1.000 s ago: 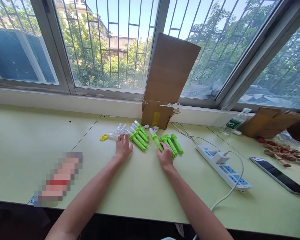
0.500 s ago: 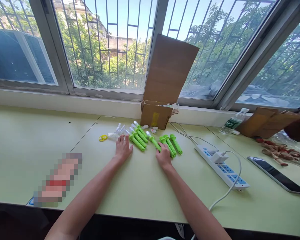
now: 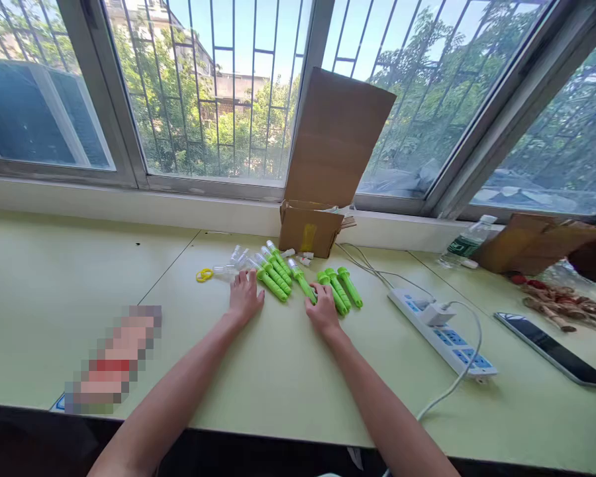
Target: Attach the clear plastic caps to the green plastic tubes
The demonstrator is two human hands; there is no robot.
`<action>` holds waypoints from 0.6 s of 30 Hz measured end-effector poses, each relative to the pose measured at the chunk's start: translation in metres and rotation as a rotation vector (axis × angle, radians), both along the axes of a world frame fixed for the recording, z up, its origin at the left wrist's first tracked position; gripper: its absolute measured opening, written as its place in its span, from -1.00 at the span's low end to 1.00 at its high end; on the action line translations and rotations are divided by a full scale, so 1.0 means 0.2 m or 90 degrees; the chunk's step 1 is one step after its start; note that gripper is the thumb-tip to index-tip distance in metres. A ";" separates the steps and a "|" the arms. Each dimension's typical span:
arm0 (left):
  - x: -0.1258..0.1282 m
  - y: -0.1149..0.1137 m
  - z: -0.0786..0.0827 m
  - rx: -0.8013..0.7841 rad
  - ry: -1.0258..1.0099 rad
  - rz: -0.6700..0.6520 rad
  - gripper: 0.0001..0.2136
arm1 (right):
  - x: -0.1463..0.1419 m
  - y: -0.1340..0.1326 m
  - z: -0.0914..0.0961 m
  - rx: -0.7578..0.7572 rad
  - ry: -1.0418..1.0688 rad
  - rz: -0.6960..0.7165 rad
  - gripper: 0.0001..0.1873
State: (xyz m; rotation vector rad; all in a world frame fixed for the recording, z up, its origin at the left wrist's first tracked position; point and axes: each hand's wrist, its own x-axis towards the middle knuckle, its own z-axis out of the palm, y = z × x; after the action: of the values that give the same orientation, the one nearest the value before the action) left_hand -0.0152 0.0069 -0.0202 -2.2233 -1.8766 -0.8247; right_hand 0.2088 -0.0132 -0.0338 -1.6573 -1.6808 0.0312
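Note:
My right hand (image 3: 322, 309) rests on the table with thumb and fingers closed around the near end of a green plastic handle with a clear tip (image 3: 302, 283). Right beside its fingers lie several green handles with flared collars (image 3: 348, 286), without clear tips. My left hand (image 3: 246, 297) lies flat, fingers spread, just left of a group of ridged green handles with clear tips (image 3: 273, 283). Beyond its fingertips are several small clear plastic tubes (image 3: 224, 269). Small white pieces (image 3: 304, 258) lie between the handles and a cardboard box.
An open cardboard box (image 3: 305, 228) stands against the window sill. Yellow rings (image 3: 204, 274) lie left of the tubes. To the right are a power strip (image 3: 447, 338) with a white cable, a phone (image 3: 551, 348), a water bottle (image 3: 467, 242) and brown wooden-looking pieces (image 3: 561, 301).
My right hand has shifted slightly left with the clear-tipped green handle, whose near end shows more. My left hand stays almost where it was.

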 end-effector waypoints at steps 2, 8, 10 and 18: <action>0.00 0.00 0.00 -0.004 0.004 0.003 -0.53 | 0.00 0.01 -0.01 0.036 0.005 -0.036 -0.66; 0.00 0.00 0.00 -0.023 0.009 0.002 -0.53 | 0.01 0.01 -0.02 -0.022 -0.013 -0.059 -0.85; 0.00 0.00 0.00 -0.026 0.010 0.002 -0.53 | 0.02 0.01 -0.02 -0.030 -0.013 -0.057 -0.85; 0.00 0.00 0.00 -0.030 0.013 0.000 -0.54 | 0.02 0.02 -0.02 -0.024 -0.012 -0.070 -0.81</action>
State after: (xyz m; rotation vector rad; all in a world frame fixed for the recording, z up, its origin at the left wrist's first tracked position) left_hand -0.0142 0.0064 -0.0196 -2.2507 -1.9062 -0.7618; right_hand 0.2133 -0.0098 -0.0385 -1.7811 -1.6096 -0.0067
